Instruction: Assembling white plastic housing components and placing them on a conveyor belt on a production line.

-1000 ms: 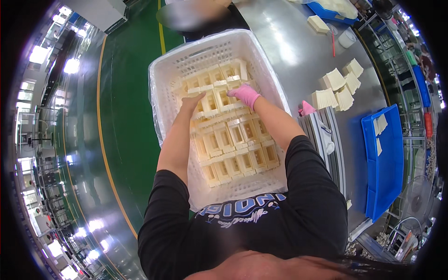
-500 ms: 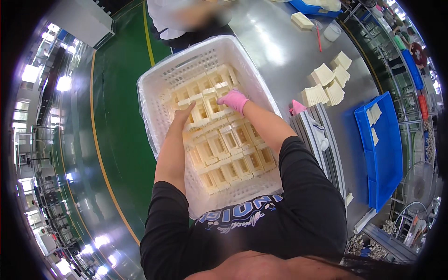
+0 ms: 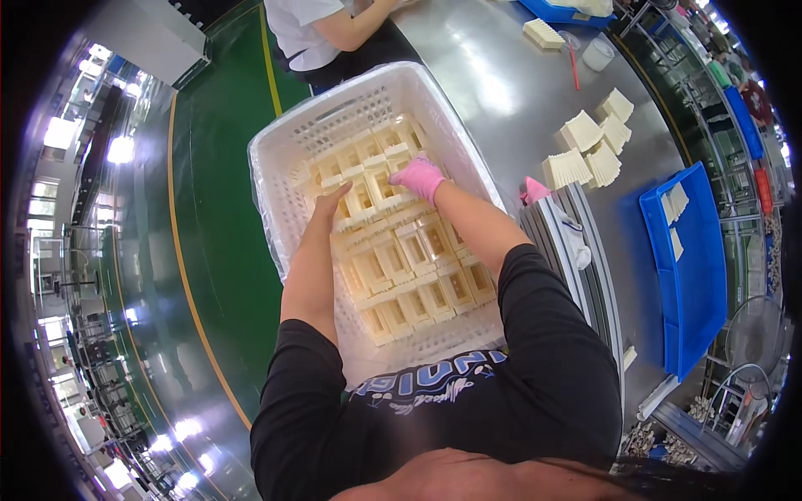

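Observation:
Inside a white perforated basket (image 3: 462, 142) lie several rows of cream rectangular plastic frames (image 3: 415, 247). Both my hands reach into its far half and clasp one short row of cream plastic frames (image 3: 359, 199) from its two ends. My bare left hand (image 3: 332, 203) is closed at the left end, its thumb on top and its other fingers hidden. At the right end is my right hand (image 3: 420, 179) in a pink glove, closed with the fingertips partly out of sight. More frames lie beyond and nearer than the hands.
A metal table (image 3: 476, 75) runs along the right, bearing stacks of cream parts (image 3: 580, 131), a white cup (image 3: 597, 55) and a blue tray (image 3: 702, 275). Metal rails (image 3: 576, 242) stand beside the basket. A person in a white top (image 3: 305, 33) is at the far side.
My hands keep nearly the same place on the row of frames. The person at the far side has shifted, with a bent arm now showing over the table.

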`<state>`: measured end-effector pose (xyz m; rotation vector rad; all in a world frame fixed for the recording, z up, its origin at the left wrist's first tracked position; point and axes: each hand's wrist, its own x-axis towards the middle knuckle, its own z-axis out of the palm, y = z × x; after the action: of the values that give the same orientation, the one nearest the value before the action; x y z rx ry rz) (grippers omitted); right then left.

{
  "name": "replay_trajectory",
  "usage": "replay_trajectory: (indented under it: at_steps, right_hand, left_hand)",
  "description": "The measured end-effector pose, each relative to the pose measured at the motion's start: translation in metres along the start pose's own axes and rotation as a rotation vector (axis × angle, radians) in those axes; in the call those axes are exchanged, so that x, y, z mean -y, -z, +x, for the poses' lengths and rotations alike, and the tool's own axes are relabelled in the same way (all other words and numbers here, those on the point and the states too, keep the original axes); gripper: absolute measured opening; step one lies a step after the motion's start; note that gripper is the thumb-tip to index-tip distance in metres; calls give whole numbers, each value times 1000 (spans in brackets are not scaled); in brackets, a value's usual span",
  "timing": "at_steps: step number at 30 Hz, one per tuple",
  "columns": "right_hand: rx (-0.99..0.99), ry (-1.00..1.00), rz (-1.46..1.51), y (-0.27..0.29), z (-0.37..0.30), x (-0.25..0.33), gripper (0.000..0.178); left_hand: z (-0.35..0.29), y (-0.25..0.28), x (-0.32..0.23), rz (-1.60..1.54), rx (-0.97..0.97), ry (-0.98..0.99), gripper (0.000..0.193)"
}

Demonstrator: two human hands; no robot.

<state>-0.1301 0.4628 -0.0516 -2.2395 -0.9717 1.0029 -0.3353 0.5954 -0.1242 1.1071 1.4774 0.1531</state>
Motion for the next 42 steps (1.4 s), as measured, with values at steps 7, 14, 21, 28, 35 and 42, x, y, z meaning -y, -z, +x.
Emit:
replay_trajectory:
  at_steps: [7,14,21,28,35,42]
  right_hand:
    - [-122,-62,-64,4,-13,14,72]
    - [10,-90,-28,8,-22,11,79]
    - [-158,10,-21,31,-56,39,73]
    - [-372,184,36,45,-85,60,69]
    - [-514,250,58,76,-142,91,70]
    - [-803,206,133,121,-200,57,69]
  left_hand:
    - [-25,-6,-6,-81,17,-180,90]
    - [-22,-3,-5,-10,-65,-255,90]
    - [-42,1,-12,-24,-186,-409,91]
    - [-111,18,-64,21,-270,-590,86]
    - [-180,28,-109,29,-406,-737,64]
    - [-253,-26,-149,162,-274,-952,65]
